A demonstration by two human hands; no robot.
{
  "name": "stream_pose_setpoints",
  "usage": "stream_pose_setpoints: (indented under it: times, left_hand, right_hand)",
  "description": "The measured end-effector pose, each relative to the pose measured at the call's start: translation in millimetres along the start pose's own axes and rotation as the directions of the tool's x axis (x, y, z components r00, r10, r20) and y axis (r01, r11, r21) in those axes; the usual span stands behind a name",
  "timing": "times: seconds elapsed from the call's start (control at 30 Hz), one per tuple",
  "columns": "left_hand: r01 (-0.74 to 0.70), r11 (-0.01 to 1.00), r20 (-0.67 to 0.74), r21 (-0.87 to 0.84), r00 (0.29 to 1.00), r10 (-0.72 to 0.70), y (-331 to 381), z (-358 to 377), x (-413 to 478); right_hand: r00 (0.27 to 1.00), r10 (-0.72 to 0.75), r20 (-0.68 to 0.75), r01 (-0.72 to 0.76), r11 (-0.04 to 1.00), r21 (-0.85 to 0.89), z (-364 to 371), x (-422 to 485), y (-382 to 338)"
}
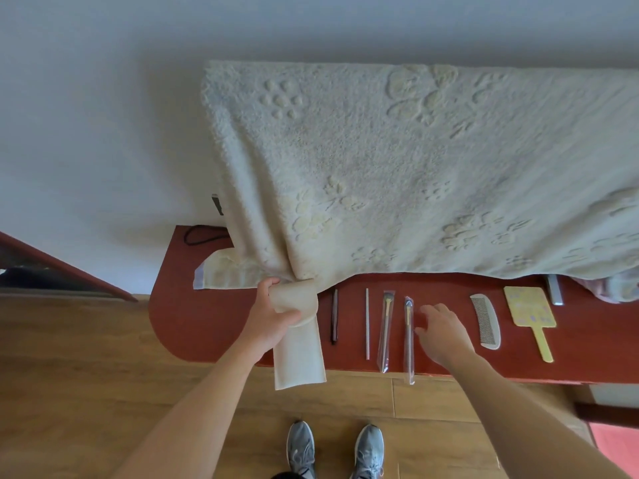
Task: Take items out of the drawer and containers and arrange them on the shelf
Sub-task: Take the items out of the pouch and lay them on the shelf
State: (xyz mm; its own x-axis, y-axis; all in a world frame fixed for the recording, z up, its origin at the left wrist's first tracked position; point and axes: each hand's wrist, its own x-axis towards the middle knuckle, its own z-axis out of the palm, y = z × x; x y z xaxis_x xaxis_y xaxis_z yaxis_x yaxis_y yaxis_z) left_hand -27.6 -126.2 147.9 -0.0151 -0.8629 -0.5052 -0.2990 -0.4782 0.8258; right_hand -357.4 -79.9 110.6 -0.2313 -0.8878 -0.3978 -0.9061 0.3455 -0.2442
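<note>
My left hand (273,314) grips a cream cloth strip (299,354) that hangs over the front edge of the red-brown shelf (193,323). To its right lie in a row a dark stick (334,319), a thin grey stick (367,323) and two brushes in clear sleeves (385,330) (409,344). My right hand (442,333) hovers with relaxed fingers just right of the second brush and holds nothing. Further right lie a white comb (485,321) and a yellow hand mirror (530,316).
A large cream blanket (397,167) with embossed flowers hangs down over the back of the shelf. A black cord (200,233) lies at the shelf's left rear. A grey bar (555,288) lies by the mirror. Wood floor and my shoes (335,447) are below.
</note>
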Motion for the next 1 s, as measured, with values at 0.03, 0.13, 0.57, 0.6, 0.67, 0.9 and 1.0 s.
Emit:
stream_pose_setpoints:
  times: [0.03, 0.13, 0.57, 0.6, 0.67, 0.9, 1.0]
  left_hand:
    - [0.008, 1.000, 0.002, 0.008, 1.000, -0.008, -1.0, -0.4, 3.5]
    - [0.029, 1.000, 0.001, 0.011, 1.000, -0.029, -4.6, -1.0, 13.2]
    - [0.046, 0.999, 0.032, -0.006, 0.998, -0.046, -17.7, 5.2, 35.6]
    - [0.043, 0.999, 0.030, 0.005, 0.999, -0.043, -18.6, 5.2, 36.3]
    - [0.041, 0.999, 0.024, 0.020, 0.999, -0.042, -21.2, 5.4, 37.3]
    - [0.071, 0.997, 0.025, 0.011, 0.997, -0.071, -23.1, 10.6, 39.4]
    - [0.070, 0.997, 0.018, 0.026, 0.997, -0.071, -23.4, 14.1, 41.9]
  right_hand:
    - [1.000, -0.001, 0.027, 0.002, 0.999, -0.039, 0.0, 1.7, 2.0]
    - [0.994, -0.004, 0.107, 0.019, 0.991, -0.134, 1.1, 4.8, 6.8]
    - [0.992, -0.015, 0.124, 0.038, 0.982, -0.187, 9.0, 7.1, 9.7]
    - [0.992, -0.016, 0.124, 0.039, 0.982, -0.187, 8.9, 7.5, 9.4]
    - [0.992, -0.014, 0.125, 0.037, 0.983, -0.181, 8.5, 7.8, 8.3]
    - [0.992, -0.020, 0.127, 0.045, 0.980, -0.193, 7.4, 6.4, 6.5]
    - [0.992, -0.020, 0.128, 0.044, 0.981, -0.189, 7.0, 6.4, 6.6]
